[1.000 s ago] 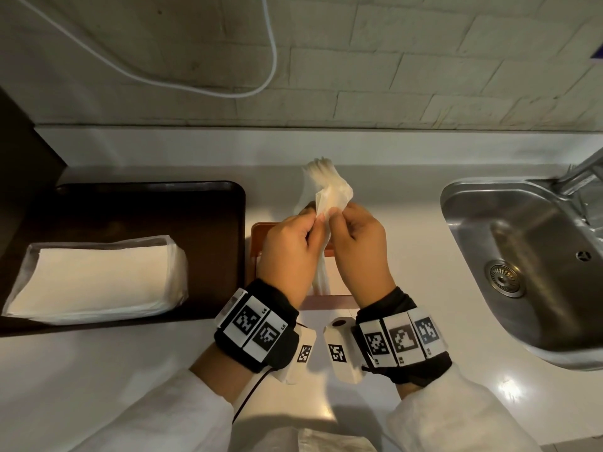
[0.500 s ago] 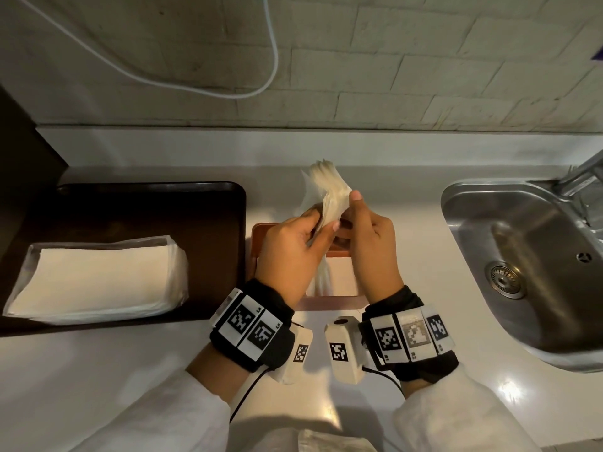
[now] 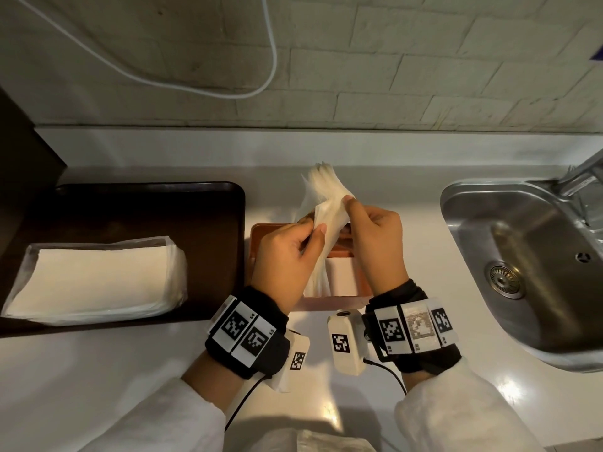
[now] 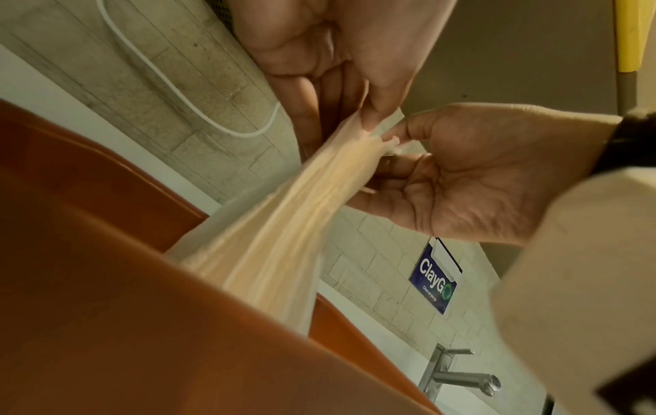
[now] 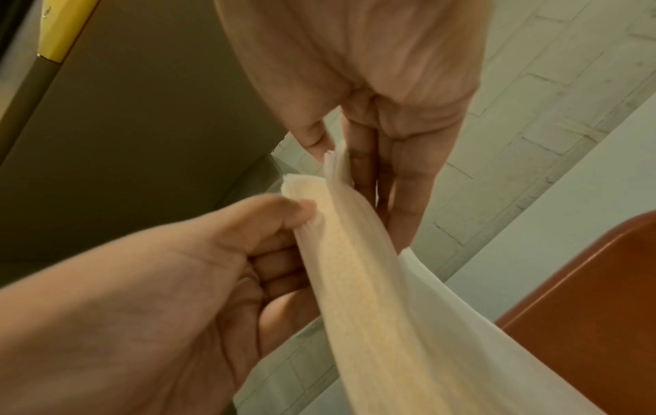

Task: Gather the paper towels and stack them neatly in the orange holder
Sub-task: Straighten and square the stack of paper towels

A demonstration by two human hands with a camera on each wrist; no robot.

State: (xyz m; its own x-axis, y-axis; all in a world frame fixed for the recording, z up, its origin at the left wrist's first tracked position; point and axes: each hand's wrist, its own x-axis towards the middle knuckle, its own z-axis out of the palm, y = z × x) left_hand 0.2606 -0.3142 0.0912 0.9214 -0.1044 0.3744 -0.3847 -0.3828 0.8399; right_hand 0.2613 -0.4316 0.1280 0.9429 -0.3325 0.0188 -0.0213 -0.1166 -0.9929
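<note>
A sheaf of white paper towels (image 3: 321, 190) stands upright in the orange holder (image 3: 329, 301) at mid-counter, its top fanned out. My left hand (image 3: 315, 230) pinches the front sheets from the left, thumb on the paper. My right hand (image 3: 350, 207) pinches the sheaf's right edge a little higher. In the left wrist view the paper towels (image 4: 284, 224) rise from the orange holder (image 4: 106, 280) to the left hand (image 4: 365, 118), with the right hand (image 4: 394, 140) beside it. The right wrist view shows the right hand (image 5: 337, 157) and left hand (image 5: 305, 219) on the towels (image 5: 373, 280).
A dark tray (image 3: 146, 203) at the left carries a wrapped stack of paper towels (image 3: 94, 278). A steel sink (image 3: 522, 256) with a faucet (image 3: 584, 177) lies to the right. A white cable (image 3: 228, 93) hangs on the brick wall behind.
My hands have drawn slightly apart on the sheaf. The right fingertips shifted up to its right edge, and the left thumb now lies on the front sheets. The towels stay in the holder.
</note>
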